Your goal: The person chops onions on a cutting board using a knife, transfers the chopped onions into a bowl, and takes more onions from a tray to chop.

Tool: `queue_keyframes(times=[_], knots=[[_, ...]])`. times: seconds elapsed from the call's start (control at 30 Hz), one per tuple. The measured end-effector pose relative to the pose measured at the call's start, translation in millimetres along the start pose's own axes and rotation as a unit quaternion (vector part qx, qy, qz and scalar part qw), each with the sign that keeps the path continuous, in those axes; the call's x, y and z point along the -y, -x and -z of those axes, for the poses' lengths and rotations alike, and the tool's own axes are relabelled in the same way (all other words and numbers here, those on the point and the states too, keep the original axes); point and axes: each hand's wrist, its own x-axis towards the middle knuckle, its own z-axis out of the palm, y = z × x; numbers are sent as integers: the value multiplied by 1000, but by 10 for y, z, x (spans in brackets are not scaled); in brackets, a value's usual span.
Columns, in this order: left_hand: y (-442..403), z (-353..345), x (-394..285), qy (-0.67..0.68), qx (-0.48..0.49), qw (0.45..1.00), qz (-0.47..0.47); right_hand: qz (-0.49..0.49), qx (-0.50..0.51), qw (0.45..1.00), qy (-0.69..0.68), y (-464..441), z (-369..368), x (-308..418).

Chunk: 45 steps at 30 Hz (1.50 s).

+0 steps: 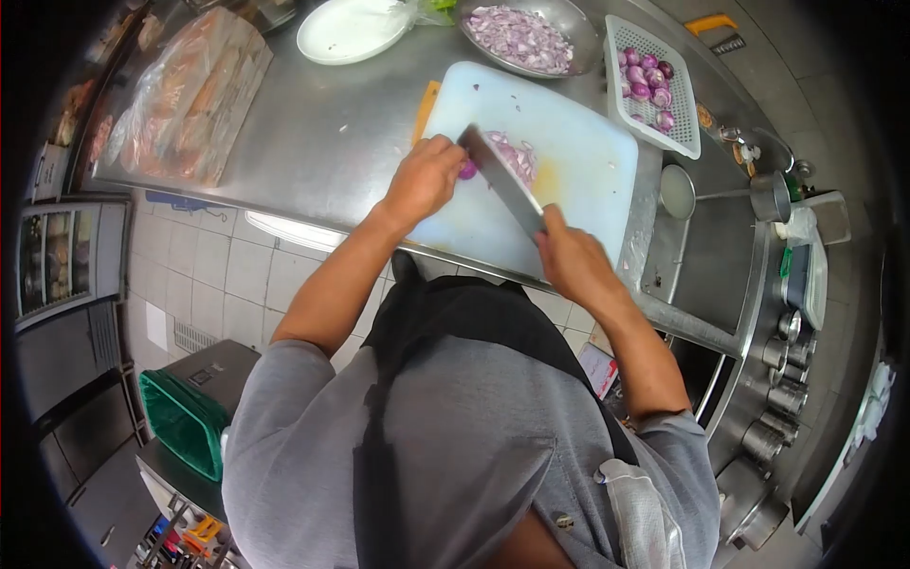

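My right hand (573, 254) is wrapped round the handle of a broad-bladed kitchen knife (507, 182), whose blade slants up and left across the white cutting board (578, 166). Against the left side of the blade, my left hand (428, 175) has its fingers curled on a purple onion piece (467, 170), mostly hidden under them. Chopped onion (514, 155) lies on the board just right of the blade. Yellowish stains mark the board near it.
A metal bowl (580, 43) of chopped onion and a white basket (690, 133) with several peeled onions stand behind the board. At the back are a white plate (346, 33) and a plastic-wrapped package (190, 104). A sink (706, 256) lies right.
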Motion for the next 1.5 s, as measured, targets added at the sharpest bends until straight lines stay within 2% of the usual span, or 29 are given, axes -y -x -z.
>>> queue_keyframes(times=[0.07, 0.17, 0.27, 0.3, 0.4, 0.53, 0.67, 0.8, 0.9, 1.0, 1.2, 1.3, 1.4, 1.5], knots=[[48, -14, -4, 10, -5, 1000, -3, -3, 4, 1000, 4, 5, -71, -21], [73, -24, 24, 6, -23, 1000, -5, 13, -8, 1000, 9, 25, 224, 100], [78, -68, 90, 10, -48, 999, -20, 11, -25, 1000, -8, -6, 101, 124], [107, -72, 74, 14, -55, 998, -27, -2, 14, 1000, 18, -53, 1, 134], [125, -61, 33, 37, -66, 997, -17, 17, -3, 1000, 16, -34, 111, 91], [166, -73, 75, 15, -64, 997, -28, 11, -9, 1000, 1, 18, 244, 260], [125, -69, 117, 19, -66, 997, -39, 13, 1, 1000, 19, -40, -36, 23], [175, -70, 73, 18, -64, 997, -27, -11, -1, 1000, 10, 61, 161, 179], [188, -84, 97, -1, -57, 998, -34, 15, -26, 999, 12, 107, 246, 234], [204, -82, 111, -2, -52, 998, -37, 28, -4, 1000, 6, 10, -22, 64], [180, -40, 39, 4, -47, 999, -15, 19, -24, 999, -10, 214, 78, 46], [83, -28, -36, -5, -93, 994, -52, -33, -59, 997, -35, 351, 10, -44], [-16, 24, -26, -32, 4, 994, -104, -42, -37, 998, -22, 304, -157, -180], [-99, 29, -16, -25, 73, 994, -81, -74, -24, 996, -41, 325, -69, -162]])
